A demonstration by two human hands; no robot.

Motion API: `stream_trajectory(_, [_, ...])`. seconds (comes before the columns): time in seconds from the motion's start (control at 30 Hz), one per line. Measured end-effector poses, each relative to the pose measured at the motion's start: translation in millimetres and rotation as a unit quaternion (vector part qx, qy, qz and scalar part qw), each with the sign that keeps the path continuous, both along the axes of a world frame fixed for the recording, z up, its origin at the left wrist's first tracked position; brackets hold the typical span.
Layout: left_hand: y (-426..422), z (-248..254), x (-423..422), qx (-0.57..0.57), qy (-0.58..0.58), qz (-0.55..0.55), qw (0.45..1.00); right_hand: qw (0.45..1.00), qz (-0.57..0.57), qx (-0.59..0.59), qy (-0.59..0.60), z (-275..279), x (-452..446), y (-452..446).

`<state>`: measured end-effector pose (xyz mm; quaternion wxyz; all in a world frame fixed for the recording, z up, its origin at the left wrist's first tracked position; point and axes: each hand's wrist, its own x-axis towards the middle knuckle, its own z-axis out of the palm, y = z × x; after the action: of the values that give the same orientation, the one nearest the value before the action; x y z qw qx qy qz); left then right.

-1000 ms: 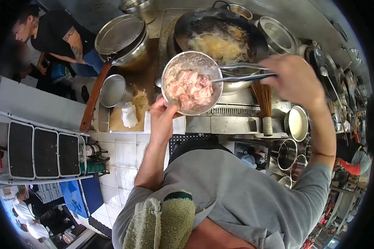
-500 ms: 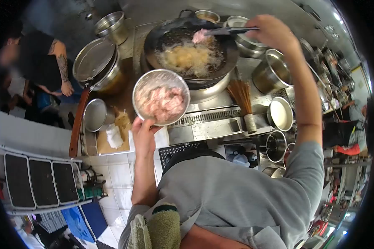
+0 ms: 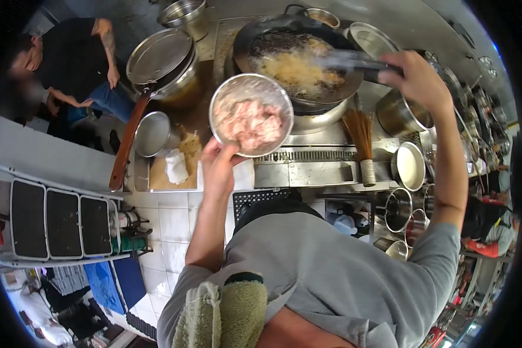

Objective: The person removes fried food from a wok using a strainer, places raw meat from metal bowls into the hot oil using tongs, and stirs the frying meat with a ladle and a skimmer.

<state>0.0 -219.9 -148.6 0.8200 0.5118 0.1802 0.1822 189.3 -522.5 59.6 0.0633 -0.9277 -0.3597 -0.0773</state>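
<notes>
My left hand (image 3: 219,165) grips the near rim of a metal bowl (image 3: 219,97), which is tilted toward me. Pale pink raw meat pieces (image 3: 252,124) lie in the bowl. Beyond it, a black wok (image 3: 243,49) holds bubbling dark oil with golden pieces of food (image 3: 296,72) frying in it. My right hand (image 3: 419,81) is closed on the dark handle end of a pair of tongs (image 3: 354,61), right of the wok. The tongs point left over the oil and are smeared by motion, so I cannot make out anything at their tips.
A lidded pot (image 3: 159,58) with a long wooden handle (image 3: 130,139) across it stands left. A bamboo brush (image 3: 359,136), a metal pot (image 3: 397,113) and a bowl of white liquid (image 3: 409,166) are right. A person (image 3: 69,55) in black stands far left.
The tongs held a pink piece of meat over the wok's far side; now they are lower over the oil and that piece no longer shows. The whole view has shifted.
</notes>
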Motion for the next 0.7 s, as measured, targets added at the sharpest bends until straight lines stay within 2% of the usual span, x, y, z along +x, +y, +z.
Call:
stream_trajectory(0.03, [-0.1, 0.6, 1.1, -0.001, -0.013, -0.007, 1.0, 0.997, 0.069, -0.022, 0.002, 2.7, -21.8, 10.1])
stream_trajectory(0.07, [0.6, 2.3, 1.9, -0.001, -0.011, -0.007, 1.0, 0.987, 0.153, -0.027, -0.045, -10.3, -32.3, 17.5])
stream_trajectory(0.17, [-1.1, 5.5, 5.6, 0.008, -0.021, -0.04, 0.999, 0.988, 0.128, -0.081, -0.017, -24.0, -66.8, 51.4])
stream_trajectory(0.23, [-2.0, 3.2, 9.0, 0.015, -0.02, -0.05, 0.998, 0.962, 0.119, -0.246, -0.017, -24.1, -61.1, 59.8])
stream_trajectory(0.27, [-3.5, 3.5, 11.7, 0.025, -0.02, -0.049, 0.998, 0.963, 0.114, -0.245, -0.018, -18.9, -57.8, 51.7])
stream_trajectory(0.33, [-7.4, 5.4, 14.7, 0.011, -0.012, -0.048, 0.999, 0.981, 0.151, -0.059, -0.11, 2.3, -47.2, 26.3])
stream_trajectory(0.4, [-9.6, -0.5, 17.5, -0.004, -0.022, -0.036, 0.999, 0.99, 0.122, -0.014, -0.07, 27.4, -31.6, 10.3])
stream_trajectory(0.43, [-8.6, -2.6, 17.0, 0.0, 0.0, -0.032, 0.999, 0.999, -0.011, -0.043, -0.007, 44.7, -33.1, 10.9])
stream_trajectory(0.47, [-8.4, -1.7, 16.2, 0.002, 0.019, -0.03, 0.999, 0.999, -0.019, -0.047, -0.011, 43.5, -23.6, 6.1])
stream_trajectory(0.53, [-6.1, -3.9, 14.0, -0.006, 0.014, -0.034, 0.999, 0.992, -0.021, -0.054, -0.113, 25.5, 14.1, -9.9])
stream_trajectory(0.6, [-4.6, -3.7, 10.8, -0.011, 0.019, -0.033, 0.999, 0.993, -0.081, -0.082, -0.023, -5.9, 40.5, -7.8])
stream_trajectory(0.7, [-2.9, 0.0, 7.4, -0.025, 0.01, -0.036, 0.999, 0.971, -0.118, -0.207, 0.007, -79.9, 79.6, 0.1])
